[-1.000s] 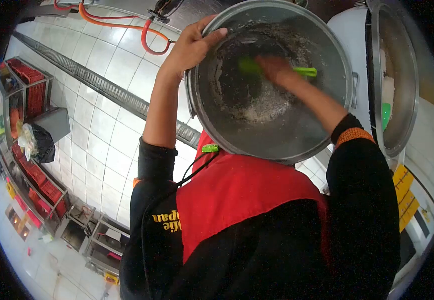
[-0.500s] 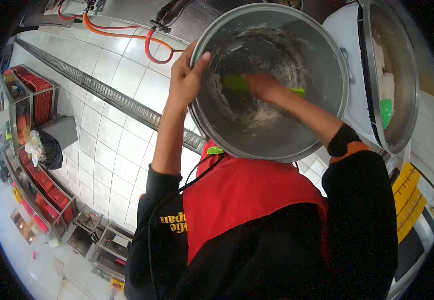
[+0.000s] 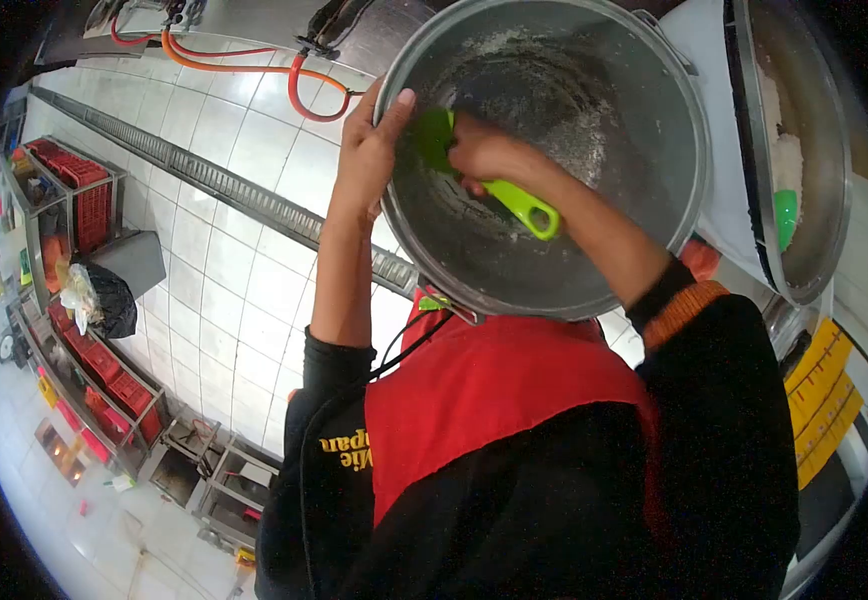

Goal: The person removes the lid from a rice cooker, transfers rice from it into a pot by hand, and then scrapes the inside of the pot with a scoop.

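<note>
A large grey metal pot is tilted toward me, with whitish powdery residue on its bottom and inner wall. At its left rim my left hand is closed, thumb inside and fingers mostly hidden outside. Inside the pot, my right hand is wrapped round a bright green plastic scoop. The scoop's holed handle points toward me, and its blurred wide end is by the pot's left inner wall. My hand covers the part between.
On the right stands a wide metal basin holding a white mass and another green scoop. Orange hoses run at the upper left. A floor drain crosses the tiles; racks with red crates stand far left.
My right hand has swept left and slightly up inside the pot, turning the green scoop so its handle points toward me. The pot has shifted slightly upward; my left hand stays at its rim.
</note>
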### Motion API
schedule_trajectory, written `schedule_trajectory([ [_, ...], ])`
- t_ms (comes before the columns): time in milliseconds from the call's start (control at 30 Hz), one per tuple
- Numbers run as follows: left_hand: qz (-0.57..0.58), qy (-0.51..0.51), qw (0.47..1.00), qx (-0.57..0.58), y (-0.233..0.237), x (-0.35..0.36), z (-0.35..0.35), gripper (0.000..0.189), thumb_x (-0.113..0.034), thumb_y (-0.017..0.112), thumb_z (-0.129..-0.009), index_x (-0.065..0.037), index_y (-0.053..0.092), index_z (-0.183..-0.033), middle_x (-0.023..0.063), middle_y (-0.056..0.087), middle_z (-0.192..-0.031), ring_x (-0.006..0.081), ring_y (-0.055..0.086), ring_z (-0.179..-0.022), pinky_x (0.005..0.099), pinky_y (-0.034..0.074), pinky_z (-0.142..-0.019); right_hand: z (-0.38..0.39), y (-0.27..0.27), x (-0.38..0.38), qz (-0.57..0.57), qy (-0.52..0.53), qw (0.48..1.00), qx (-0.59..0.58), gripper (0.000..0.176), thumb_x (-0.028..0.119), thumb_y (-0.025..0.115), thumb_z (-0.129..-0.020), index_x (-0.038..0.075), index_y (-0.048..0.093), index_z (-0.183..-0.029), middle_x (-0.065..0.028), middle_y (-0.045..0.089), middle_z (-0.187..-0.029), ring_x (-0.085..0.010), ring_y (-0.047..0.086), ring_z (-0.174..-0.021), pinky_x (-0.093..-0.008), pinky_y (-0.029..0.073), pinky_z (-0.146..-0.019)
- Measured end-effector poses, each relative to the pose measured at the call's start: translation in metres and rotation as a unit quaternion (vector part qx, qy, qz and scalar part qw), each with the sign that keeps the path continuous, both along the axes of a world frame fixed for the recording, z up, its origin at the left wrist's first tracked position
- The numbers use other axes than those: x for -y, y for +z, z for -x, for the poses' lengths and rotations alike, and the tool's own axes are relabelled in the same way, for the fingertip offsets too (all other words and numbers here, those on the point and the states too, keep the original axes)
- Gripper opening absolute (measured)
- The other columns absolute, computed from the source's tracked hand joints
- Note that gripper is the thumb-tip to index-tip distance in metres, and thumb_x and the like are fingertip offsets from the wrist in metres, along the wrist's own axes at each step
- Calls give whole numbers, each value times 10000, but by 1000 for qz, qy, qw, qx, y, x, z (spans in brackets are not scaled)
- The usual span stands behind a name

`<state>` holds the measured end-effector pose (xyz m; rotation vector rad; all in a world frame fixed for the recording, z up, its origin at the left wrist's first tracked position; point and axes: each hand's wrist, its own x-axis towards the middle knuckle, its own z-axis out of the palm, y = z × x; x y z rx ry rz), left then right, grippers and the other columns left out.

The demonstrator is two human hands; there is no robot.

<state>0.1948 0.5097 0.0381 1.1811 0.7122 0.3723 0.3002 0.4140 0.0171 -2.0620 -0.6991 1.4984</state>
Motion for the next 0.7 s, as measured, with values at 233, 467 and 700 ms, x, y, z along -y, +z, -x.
schedule_trajectory([
  [233,14,23,1000,-3,-3,1,19,338,-218,559,-913,-7,558,-1177,53,623,-1029,119,551,-930,248,425,-836,20,-5,11,-16,-45,998,-50,272,-13,390,-800,-81,415,-1062,-121,547,-624,-178,518,-405,-312,404,-350],
  [467,-17,25,1000,3,0,11,15,328,-227,562,-912,1,572,-1148,61,628,-1021,118,559,-933,250,424,-832,22,33,5,24,105,994,-11,319,32,464,-788,-88,439,-1082,-135,560,-578,-233,576,-432,-337,440,-366],
  [700,-33,58,998,-18,-4,16,26,356,-240,568,-909,-3,568,-1176,60,629,-1031,121,553,-941,263,422,-842,-3,20,10,-39,-10,995,-96,227,35,489,-764,-43,524,-974,-126,565,-583,-182,578,-464,-327,434,-365],
])
